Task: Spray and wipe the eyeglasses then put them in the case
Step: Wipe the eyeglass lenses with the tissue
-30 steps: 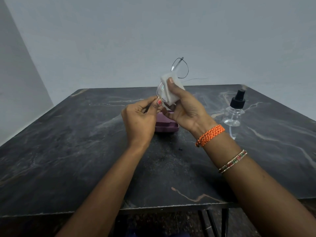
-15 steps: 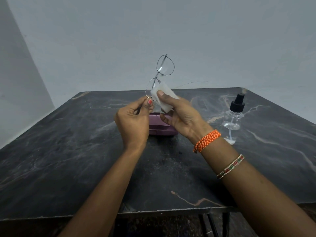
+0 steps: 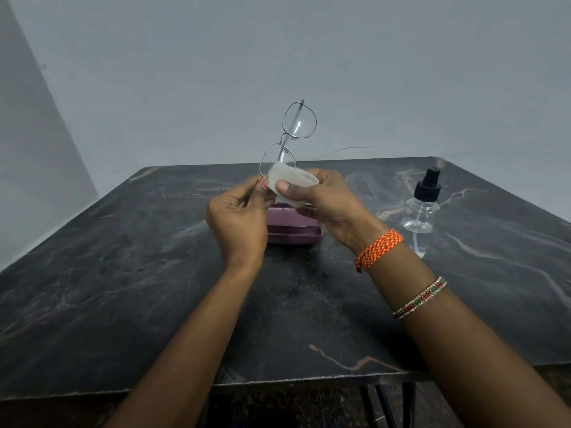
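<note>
Thin metal-framed eyeglasses (image 3: pixel 299 121) stand on end in the air above the table's middle, one lens over the other. My left hand (image 3: pixel 238 219) pinches the lower end of the frame. My right hand (image 3: pixel 327 199) holds a white cloth (image 3: pixel 293 180) against the bottom edge of the lower lens. Just behind and below both hands a purple glasses case (image 3: pixel 293 225) lies shut on the table. A clear spray bottle (image 3: pixel 421 205) with a black pump top stands upright to the right of the case.
The dark marble table (image 3: pixel 123 288) has its front edge near me and a plain wall close behind its far edge. Metal legs (image 3: pixel 386 403) show under the front right.
The cloth has slid from the middle of the lower lens down to its bottom edge. The glasses have turned slightly, showing both lenses more fully.
</note>
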